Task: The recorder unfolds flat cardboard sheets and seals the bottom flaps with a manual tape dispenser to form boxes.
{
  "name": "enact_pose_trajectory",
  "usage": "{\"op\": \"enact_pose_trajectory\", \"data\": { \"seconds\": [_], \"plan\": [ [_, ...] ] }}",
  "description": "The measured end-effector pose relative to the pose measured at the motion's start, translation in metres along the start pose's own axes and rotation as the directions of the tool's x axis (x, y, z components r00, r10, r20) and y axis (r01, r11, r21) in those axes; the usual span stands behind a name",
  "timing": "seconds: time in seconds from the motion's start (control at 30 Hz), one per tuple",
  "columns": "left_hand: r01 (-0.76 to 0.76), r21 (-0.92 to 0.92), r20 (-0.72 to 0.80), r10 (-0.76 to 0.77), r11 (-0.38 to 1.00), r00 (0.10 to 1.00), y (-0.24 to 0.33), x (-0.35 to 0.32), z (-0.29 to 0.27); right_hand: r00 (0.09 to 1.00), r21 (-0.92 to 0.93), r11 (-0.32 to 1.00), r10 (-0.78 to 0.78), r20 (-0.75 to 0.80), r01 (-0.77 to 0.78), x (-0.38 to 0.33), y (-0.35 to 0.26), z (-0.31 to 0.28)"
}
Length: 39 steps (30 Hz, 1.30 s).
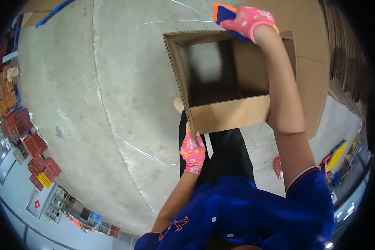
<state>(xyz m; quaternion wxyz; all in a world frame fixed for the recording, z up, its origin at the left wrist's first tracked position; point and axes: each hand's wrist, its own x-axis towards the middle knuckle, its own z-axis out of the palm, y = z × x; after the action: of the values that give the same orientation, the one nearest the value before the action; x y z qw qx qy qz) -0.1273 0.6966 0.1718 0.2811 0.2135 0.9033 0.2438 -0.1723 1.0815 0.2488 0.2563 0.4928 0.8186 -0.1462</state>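
Observation:
A brown cardboard box stands in front of me with its top side open, and its dark inside shows. My left hand, in a pink flowered glove, grips the box's near left corner. Beyond the far edge of the box, my right hand, in a matching glove, is closed around a blue and orange tape dispenser. The hand covers much of the dispenser. My right forearm crosses over the box's right side and hides part of it.
Flat cardboard lies to the right of the box, beside a tall stack of folded cardboard. Red plastic crates stand along the left. Thin clear strips lie on the concrete floor.

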Motion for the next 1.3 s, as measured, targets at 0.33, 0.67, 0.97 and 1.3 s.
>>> {"op": "enact_pose_trajectory", "data": {
  "seconds": [0.33,0.67,0.97,1.3],
  "plan": [
    [-0.118,-0.031,-0.075,0.116,0.993,0.99,-0.008,0.006,0.008,0.845,0.111,0.993,0.033,-0.534,0.031,-0.056,0.018,0.259],
    [-0.152,-0.057,-0.016,0.152,0.987,0.988,0.023,0.016,0.044,0.724,0.565,0.798,0.263,-0.637,0.208,-0.109,0.065,0.173],
    [-0.158,-0.369,0.071,0.197,0.916,0.978,0.021,0.022,0.047,0.68,0.803,0.582,0.641,-0.357,-0.127,-0.18,0.242,0.184],
    [0.11,-0.322,0.315,-0.004,0.94,0.949,-0.047,0.038,-0.027,0.63,0.942,0.011,0.741,-0.233,0.336,-0.152,0.168,0.204]
  ]
}}
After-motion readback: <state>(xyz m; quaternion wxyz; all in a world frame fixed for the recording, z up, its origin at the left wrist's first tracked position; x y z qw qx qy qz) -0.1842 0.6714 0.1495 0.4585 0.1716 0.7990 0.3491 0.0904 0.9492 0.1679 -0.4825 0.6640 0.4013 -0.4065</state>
